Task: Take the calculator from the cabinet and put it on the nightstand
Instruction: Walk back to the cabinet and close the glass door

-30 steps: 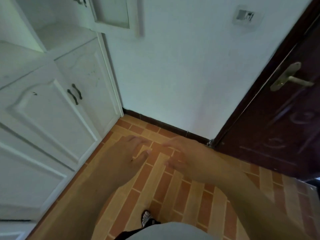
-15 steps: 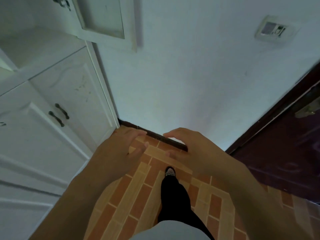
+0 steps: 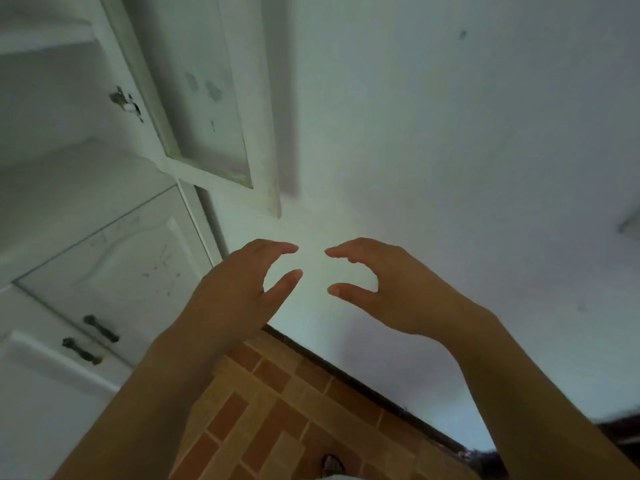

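A white cabinet (image 3: 104,258) fills the left side, with an open shelf (image 3: 69,188) above closed lower doors. Its upper glass-panelled door (image 3: 204,98) stands swung open against the wall. No calculator or nightstand shows in this view. My left hand (image 3: 239,289) and my right hand (image 3: 384,285) are raised side by side in front of the white wall, fingers curved and apart, holding nothing. Both are to the right of the cabinet and touch nothing.
Two dark handles (image 3: 91,337) sit on the lower cabinet doors. A white wall (image 3: 450,150) is straight ahead, with a dark baseboard (image 3: 363,382) above a brick-patterned floor (image 3: 277,427). A dark door edge (image 3: 620,431) shows at the bottom right.
The view has tilted upward and turned left, so the brown door has slid out of sight. Both hands rose from floor level to in front of the wall and spread slightly apart.
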`<state>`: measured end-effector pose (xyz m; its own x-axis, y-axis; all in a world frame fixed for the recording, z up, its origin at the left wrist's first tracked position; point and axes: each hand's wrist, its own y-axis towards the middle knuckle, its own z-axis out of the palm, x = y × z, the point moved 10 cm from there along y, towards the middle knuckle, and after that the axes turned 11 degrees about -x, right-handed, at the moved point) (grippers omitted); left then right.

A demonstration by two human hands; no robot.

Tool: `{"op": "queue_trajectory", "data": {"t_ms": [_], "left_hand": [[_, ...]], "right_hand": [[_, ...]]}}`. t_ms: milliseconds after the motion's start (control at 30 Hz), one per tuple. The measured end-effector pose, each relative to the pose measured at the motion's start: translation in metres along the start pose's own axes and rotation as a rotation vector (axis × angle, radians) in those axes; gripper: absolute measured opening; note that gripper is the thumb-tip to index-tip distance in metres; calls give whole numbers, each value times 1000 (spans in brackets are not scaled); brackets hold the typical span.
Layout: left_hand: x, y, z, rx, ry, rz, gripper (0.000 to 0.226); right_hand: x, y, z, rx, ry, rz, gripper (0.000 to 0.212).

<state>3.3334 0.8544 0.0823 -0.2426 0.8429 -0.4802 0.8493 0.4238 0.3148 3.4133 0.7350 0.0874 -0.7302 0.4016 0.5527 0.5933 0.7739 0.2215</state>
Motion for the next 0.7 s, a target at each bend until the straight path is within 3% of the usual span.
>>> {"op": "queue_trajectory", "data": {"t_ms": [333,700], "left_hand": [[18,113,-83,-204,116,66,42],[-7,191,-184,-406,246,178,53]], "right_hand": [[27,136,-46,-179,79,-197,48],[90,236,-136,-477,205,-392,48]]}}
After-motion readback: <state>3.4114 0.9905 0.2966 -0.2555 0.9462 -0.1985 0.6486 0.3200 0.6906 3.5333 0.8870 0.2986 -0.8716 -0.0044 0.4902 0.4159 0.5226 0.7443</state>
